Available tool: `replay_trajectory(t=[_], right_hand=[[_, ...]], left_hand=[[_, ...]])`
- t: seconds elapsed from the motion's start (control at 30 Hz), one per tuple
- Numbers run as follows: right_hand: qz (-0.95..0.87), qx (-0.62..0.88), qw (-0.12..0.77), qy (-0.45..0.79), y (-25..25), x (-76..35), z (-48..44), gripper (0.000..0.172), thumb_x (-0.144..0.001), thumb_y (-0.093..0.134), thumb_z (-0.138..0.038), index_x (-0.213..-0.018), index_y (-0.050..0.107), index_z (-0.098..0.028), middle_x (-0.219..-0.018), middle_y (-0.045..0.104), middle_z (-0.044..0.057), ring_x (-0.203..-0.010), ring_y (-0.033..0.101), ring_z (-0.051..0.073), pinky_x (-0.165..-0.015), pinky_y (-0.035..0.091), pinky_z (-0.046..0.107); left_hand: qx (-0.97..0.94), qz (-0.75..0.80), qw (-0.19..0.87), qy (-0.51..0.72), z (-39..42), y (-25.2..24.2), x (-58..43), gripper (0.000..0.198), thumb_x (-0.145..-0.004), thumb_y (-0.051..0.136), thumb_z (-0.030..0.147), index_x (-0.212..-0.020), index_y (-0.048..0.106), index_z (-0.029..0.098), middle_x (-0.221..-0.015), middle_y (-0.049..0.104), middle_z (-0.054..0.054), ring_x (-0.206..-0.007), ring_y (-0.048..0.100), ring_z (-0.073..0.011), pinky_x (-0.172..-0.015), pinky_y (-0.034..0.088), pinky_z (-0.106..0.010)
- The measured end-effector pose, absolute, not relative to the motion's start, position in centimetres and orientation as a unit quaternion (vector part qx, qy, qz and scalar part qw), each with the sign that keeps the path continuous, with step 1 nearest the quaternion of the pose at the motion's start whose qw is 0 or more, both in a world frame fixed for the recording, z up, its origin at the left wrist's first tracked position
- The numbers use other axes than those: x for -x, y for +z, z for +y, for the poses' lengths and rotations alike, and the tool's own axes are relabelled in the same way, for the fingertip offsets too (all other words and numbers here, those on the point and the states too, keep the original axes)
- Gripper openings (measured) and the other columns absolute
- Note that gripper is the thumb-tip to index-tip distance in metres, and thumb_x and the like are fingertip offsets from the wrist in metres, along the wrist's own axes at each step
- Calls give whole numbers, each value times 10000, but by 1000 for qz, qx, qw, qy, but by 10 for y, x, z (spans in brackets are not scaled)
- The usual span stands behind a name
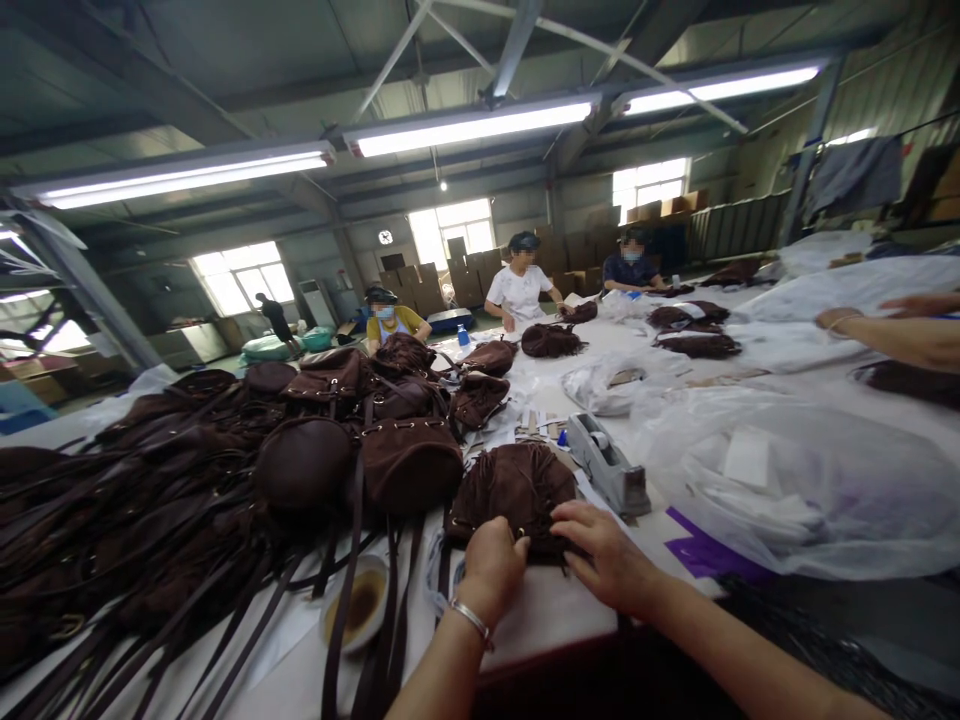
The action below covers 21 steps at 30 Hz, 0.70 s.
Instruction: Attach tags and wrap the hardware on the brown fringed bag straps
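A dark brown fringed bag (517, 490) lies on the table right in front of me. My left hand (493, 565), a silver bracelet at its wrist, is closed on the near edge of this bag, thumb and forefinger beside a small gold ring. At the bag's lower right edge, my right hand (604, 555) touches it with fingers apart and slightly bent. A grey tape dispenser (609, 465) stands just beyond my right hand. Two more brown bags, one with a round base (412, 465), lean against the pile to the left.
A big pile of brown bags with long straps (187, 480) covers the left side. A bowl of brownish liquid (356, 605) stands among straps. Clear plastic bags (810, 480) and purple material (709, 550) lie right. Another person's hands (847, 320) work there; several people sit or stand beyond.
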State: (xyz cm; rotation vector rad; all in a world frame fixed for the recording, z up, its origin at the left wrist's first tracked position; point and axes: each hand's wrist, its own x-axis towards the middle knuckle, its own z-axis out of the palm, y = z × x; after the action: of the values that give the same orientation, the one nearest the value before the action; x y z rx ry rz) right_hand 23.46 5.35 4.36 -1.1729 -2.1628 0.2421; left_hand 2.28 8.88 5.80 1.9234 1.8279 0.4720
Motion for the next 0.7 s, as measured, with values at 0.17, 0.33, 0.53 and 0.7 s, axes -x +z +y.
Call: replay_trajectory(t=[0.17,0.33,0.53,0.7], right_hand=[[-834,513,185,79,28,-183,69,743,-743,559,-103,-1472,488,-226,-1585,390,110,-1476,264,358,-1169,237,583],[-843,520,103,94,14,-188,94,724,-821,613,-233,-1517,419,-270,-1629,305,73,-1493,215,378,-1162,216,611],[-854,503,98,86,16,-221,114,722,-840,617,-256,-1526,396,-308,-1612,349,67,-1475,257,375,-1159,208,608],[-838,506,166,116,35,-228,87,776,-727,678,-258,-1477,480,-243,-1608,332,137,-1462,277,384,-1155,245,588]], left_hand=[[-653,681,266,195,101,55,-26,196,-801,728,291,-881,663,124,-1004,704,-223,-1055,654,-359,-885,455,-389],[-576,678,398,226,100,50,-22,275,-808,713,332,-623,576,183,-588,631,-71,-686,680,-256,-630,496,-308],[-457,630,549,303,72,42,-35,292,-825,698,417,-739,564,172,-597,589,3,-486,569,-134,-472,441,-234],[-356,584,638,354,56,39,-43,314,-821,698,459,-825,555,179,-736,637,-16,-635,663,-177,-568,538,-294]])
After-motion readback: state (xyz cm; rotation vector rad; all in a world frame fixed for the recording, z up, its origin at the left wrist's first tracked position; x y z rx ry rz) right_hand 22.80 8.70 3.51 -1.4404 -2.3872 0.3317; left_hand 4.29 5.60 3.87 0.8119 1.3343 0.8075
